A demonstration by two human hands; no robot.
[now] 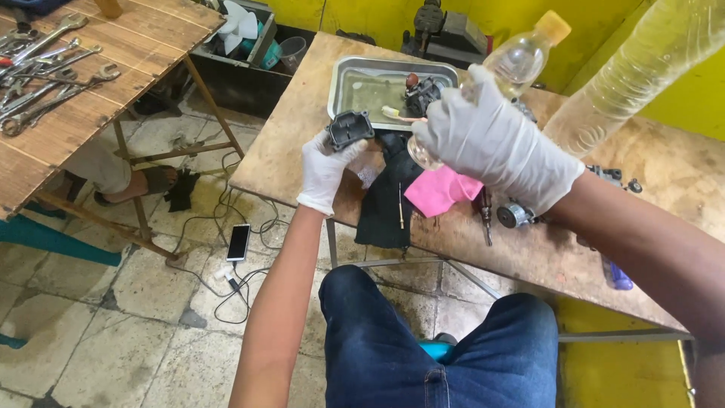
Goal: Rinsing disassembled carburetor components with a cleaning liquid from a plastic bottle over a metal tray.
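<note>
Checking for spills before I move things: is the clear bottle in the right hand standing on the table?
No, the right hand holds the clear bottle tilted in the air above the table.

The right hand (pixel 495 143) covers the middle of the small clear bottle (pixel 521 60), so only its yellow-capped top and a bit of its rounded base below the fingers show. Above and to the right of that hand, a large clear bottle (pixel 634 75) is blurred and cut off by the top edge. The left hand (pixel 326 170) hides the underside of the dark boxy part (pixel 349 128) it holds. Just beyond the right hand, the engine part (pixel 423 92) in the metal tray (pixel 355 75) is partly masked and too small to make out. Far left of the left hand, wrenches (pixel 45 75) run off the edge
</note>
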